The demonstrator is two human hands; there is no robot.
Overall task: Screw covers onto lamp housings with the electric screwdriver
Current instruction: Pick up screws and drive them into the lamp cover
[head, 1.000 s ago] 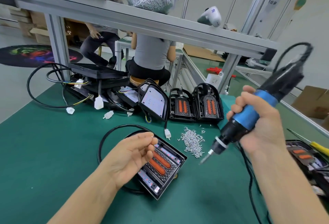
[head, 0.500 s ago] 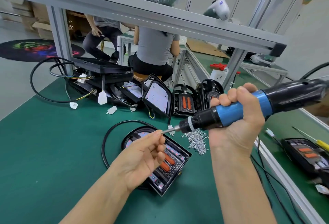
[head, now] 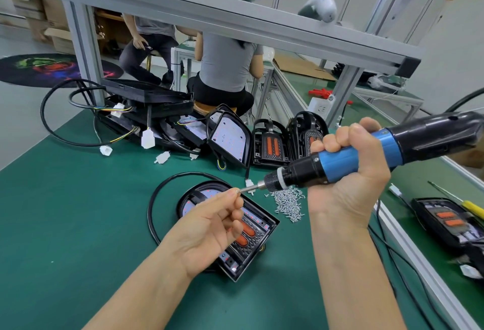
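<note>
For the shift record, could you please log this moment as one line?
step: loading screw | left hand: pinches screw at bit tip | right hand: grips electric screwdriver | lamp housing: on green mat

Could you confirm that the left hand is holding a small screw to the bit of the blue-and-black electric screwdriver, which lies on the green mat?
Not quite: in the head view the blue-and-black electric screwdriver is held in the right hand, above the green mat. The left hand does hold a small screw to its bit.
</note>
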